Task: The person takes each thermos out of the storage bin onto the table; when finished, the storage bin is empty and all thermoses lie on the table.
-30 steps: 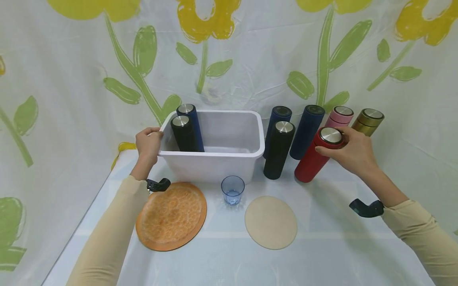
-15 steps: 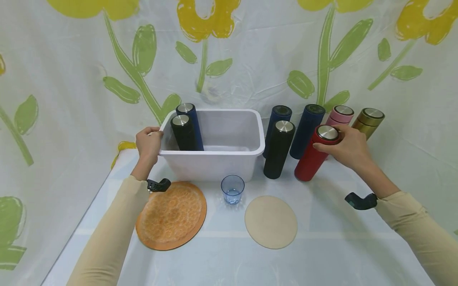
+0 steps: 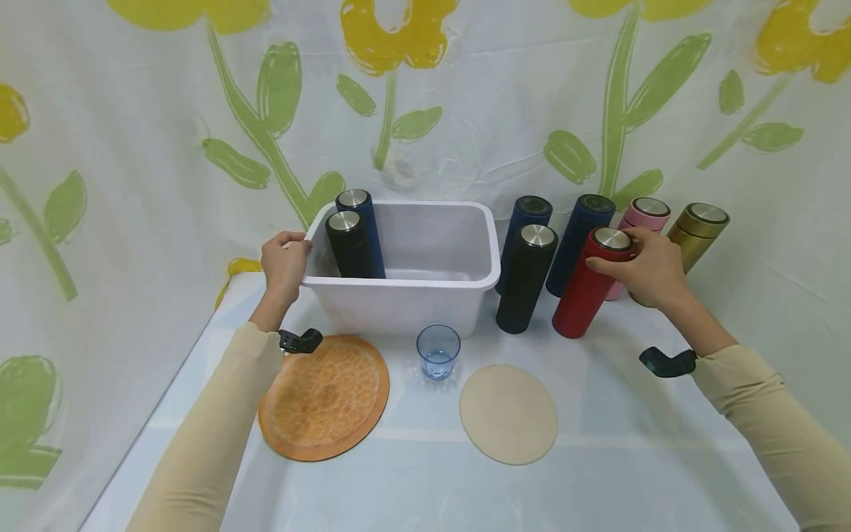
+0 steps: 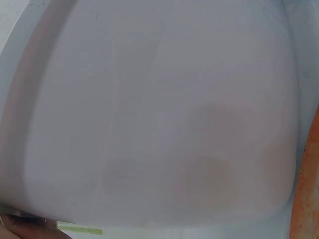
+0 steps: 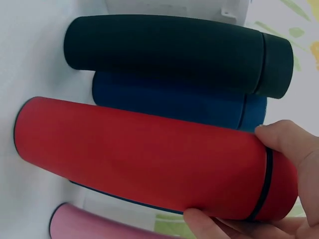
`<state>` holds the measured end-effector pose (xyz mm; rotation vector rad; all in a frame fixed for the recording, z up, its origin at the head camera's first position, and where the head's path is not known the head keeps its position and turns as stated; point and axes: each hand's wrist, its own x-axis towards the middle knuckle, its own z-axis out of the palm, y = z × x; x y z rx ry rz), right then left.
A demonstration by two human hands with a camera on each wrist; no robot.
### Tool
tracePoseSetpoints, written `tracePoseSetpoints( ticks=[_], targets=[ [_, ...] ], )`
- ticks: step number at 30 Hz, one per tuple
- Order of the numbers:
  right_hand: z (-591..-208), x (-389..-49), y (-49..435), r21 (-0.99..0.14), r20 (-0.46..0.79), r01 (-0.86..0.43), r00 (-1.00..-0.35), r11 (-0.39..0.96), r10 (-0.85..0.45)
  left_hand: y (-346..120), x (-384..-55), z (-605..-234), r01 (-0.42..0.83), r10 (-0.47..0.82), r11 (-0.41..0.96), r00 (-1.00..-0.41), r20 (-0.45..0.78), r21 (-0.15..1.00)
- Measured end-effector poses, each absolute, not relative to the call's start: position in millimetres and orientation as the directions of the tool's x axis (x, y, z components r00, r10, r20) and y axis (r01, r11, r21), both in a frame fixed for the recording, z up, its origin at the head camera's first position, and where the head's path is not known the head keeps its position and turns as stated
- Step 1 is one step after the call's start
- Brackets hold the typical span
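In the head view my left hand (image 3: 284,264) grips the left rim of a white plastic bin (image 3: 399,307). The bin's outer wall (image 4: 159,109) fills most of the left wrist view. My right hand (image 3: 653,267) holds a red thermos (image 3: 585,292) just below its silver-topped lid, thumb on one side and fingers round the other. In the right wrist view a fingertip and thumb press on the red thermos (image 5: 139,149) near the dark ring. Its base is at the tabletop. Inside the bin, at its left end, stand a black thermos (image 3: 349,250) and a blue thermos (image 3: 374,233).
Right of the bin stand a black thermos (image 3: 525,284), two blue thermoses, a pink thermos (image 3: 643,214) and a gold thermos (image 3: 698,230). In front are a clear blue glass (image 3: 438,353), a round bread-patterned mat (image 3: 326,399) and a plain beige disc (image 3: 508,415).
The red thermos has gone a little more upright, its lid shifting slightly left and back with my right hand. My left hand stays on the bin rim. The head view has shifted slightly.
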<state>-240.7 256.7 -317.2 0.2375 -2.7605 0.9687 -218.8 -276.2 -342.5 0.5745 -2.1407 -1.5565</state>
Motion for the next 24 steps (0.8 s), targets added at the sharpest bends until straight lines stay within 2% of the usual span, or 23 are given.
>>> tracePoseSetpoints(
  ticks=[19, 24],
  targets=[
    [-323, -231, 261, -0.586, 0.242, -0.206, -0.967, 0.783, -0.073, -282, -216, -341, -0.102, -0.488, 0.259, -0.872, 0.039, 0.961],
    [-315, -225, 263, -0.616, 0.256, -0.199, -0.966, 0.762, -0.045, -284, -212, -340, -0.103, -0.477, 0.24, -0.878, 0.025, 0.965]
  ],
)
